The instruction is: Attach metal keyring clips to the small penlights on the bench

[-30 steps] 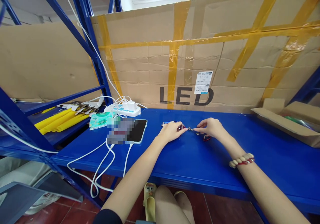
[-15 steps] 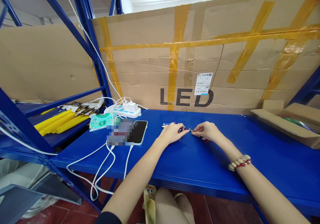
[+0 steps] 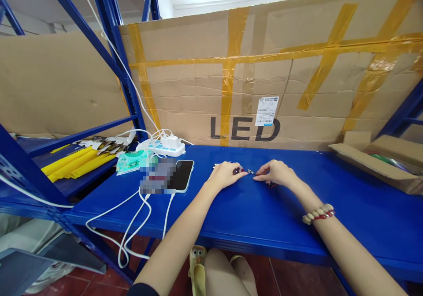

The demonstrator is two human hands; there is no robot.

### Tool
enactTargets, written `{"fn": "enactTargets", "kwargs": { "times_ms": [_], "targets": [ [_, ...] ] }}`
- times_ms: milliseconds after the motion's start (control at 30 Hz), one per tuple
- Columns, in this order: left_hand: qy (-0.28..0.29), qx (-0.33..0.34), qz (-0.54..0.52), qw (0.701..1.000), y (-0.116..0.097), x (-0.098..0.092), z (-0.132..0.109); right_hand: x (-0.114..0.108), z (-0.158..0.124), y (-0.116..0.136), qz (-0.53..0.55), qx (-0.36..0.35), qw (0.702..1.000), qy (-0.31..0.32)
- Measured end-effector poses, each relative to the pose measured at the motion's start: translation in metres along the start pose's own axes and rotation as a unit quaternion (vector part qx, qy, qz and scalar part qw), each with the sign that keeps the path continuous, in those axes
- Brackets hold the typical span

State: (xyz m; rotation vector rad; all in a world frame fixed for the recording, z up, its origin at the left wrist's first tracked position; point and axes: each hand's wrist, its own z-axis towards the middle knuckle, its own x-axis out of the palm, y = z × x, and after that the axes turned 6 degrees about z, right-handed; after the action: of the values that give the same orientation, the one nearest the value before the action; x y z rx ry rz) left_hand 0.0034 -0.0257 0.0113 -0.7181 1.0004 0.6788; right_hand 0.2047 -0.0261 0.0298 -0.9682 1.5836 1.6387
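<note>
My left hand (image 3: 224, 175) rests at the middle of the blue tabletop, closed on a small dark red piece with a metal tip (image 3: 250, 171). The tip points toward my right hand (image 3: 279, 173). On that hand, thumb and forefinger are pinched together a short way from the tip; anything between them is too small to make out. A small red and dark object (image 3: 271, 185) shows below the right palm, mostly covered. Partly hidden behind my left hand lies a thin bluish item (image 3: 214, 166).
Left of my hands lie a phone (image 3: 185, 175), white cables (image 3: 123, 243), a green packet (image 3: 130, 160) and a power strip (image 3: 178, 149). A large cardboard sheet (image 3: 194, 84) stands behind. At the right is an open cardboard box (image 3: 396, 177).
My right fingertips have come away from the metal tip, leaving a small gap. The left hand keeps its hold, and the whole view has shifted slightly.
</note>
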Motion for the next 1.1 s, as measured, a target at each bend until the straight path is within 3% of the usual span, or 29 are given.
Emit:
{"fn": "enactTargets", "kwargs": {
  "times_ms": [200,500,767,867,1000,1100],
  "targets": [
    [-0.031,0.028,-0.013,0.999,0.002,-0.001,0.000,0.004,0.001,0.001,-0.011,-0.002,1.000,0.021],
    [-0.030,0.036,-0.012,0.999,-0.001,0.000,0.001,0.006,0.001,0.005,-0.049,-0.015,0.997,0.065],
    [-0.017,0.023,-0.010,1.000,-0.002,0.001,0.001,0.006,0.000,0.004,-0.030,-0.015,0.998,0.058],
    [-0.017,0.019,-0.008,1.000,-0.002,0.001,0.000,0.007,0.000,0.005,-0.024,-0.055,0.998,0.014],
    [-0.018,0.017,-0.005,1.000,-0.002,0.001,0.001,0.010,-0.001,0.011,0.046,-0.124,0.987,-0.095],
    [-0.016,0.010,-0.003,1.000,-0.002,0.002,0.001,0.013,-0.003,0.018,0.147,-0.203,0.962,-0.107]
  ]
}}
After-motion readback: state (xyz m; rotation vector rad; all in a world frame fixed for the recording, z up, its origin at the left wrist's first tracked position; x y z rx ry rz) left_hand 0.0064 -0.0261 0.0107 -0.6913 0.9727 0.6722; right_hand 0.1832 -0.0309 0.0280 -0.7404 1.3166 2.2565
